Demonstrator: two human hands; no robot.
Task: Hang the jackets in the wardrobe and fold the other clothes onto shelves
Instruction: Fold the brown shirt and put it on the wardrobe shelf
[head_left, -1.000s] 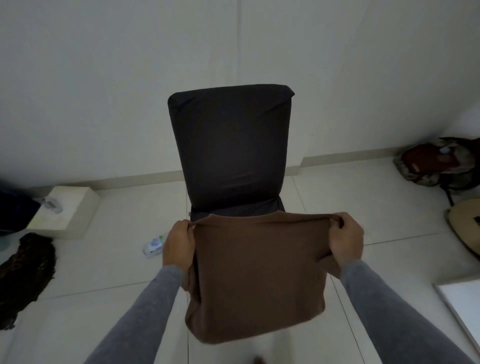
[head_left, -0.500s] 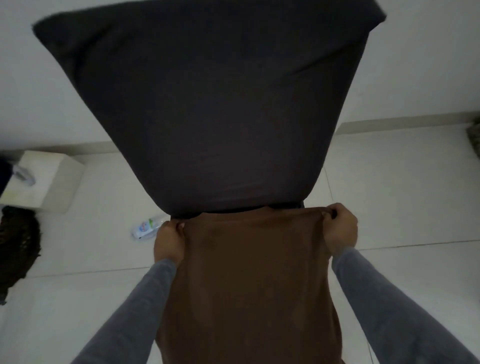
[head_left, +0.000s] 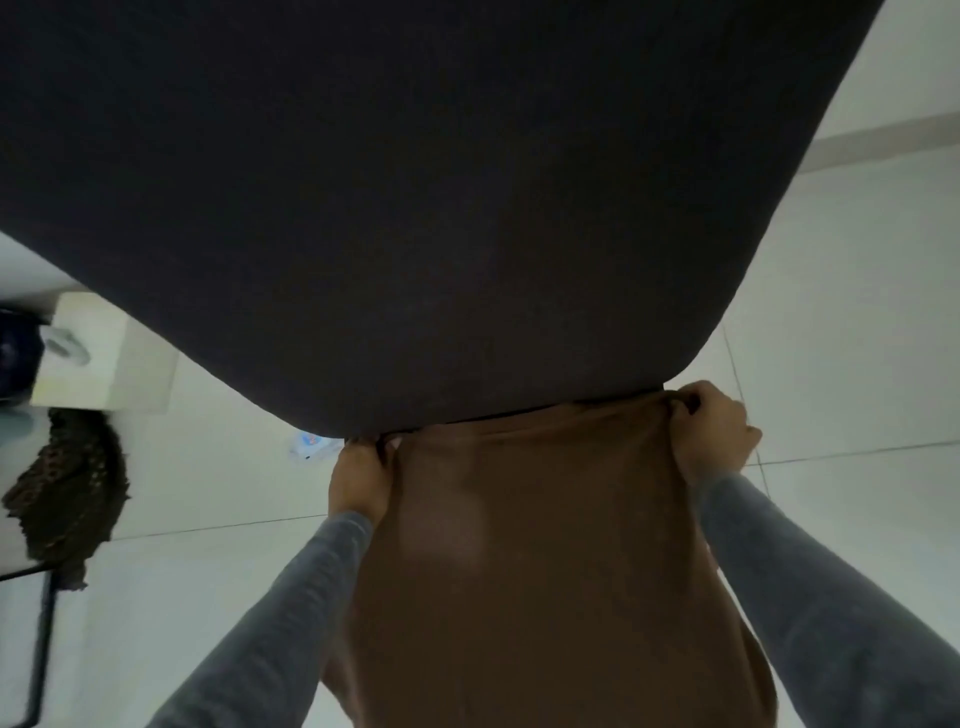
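1. Head view: the left hand (head_left: 358, 480) and the right hand (head_left: 716, 431) each pinch a top corner of the brown garment (head_left: 545, 571), fingers curled into the cloth.
2. The garment stretches flat between the hands and hangs below them, probably kept taut so that it stays smooth for folding.
3. Just beyond both hands rises a dark chair back (head_left: 363, 208). The garment's top edge sits at its lower rim, but whether they touch I cannot tell.
4. Beside the left hand, a small bottle (head_left: 311, 448) lies on the floor (head_left: 831, 338). Further left lie a dark netted cloth (head_left: 67, 493) and a pale box (head_left: 104, 364).
5. No wardrobe or shelf shows, so the folding step looks unfinished.
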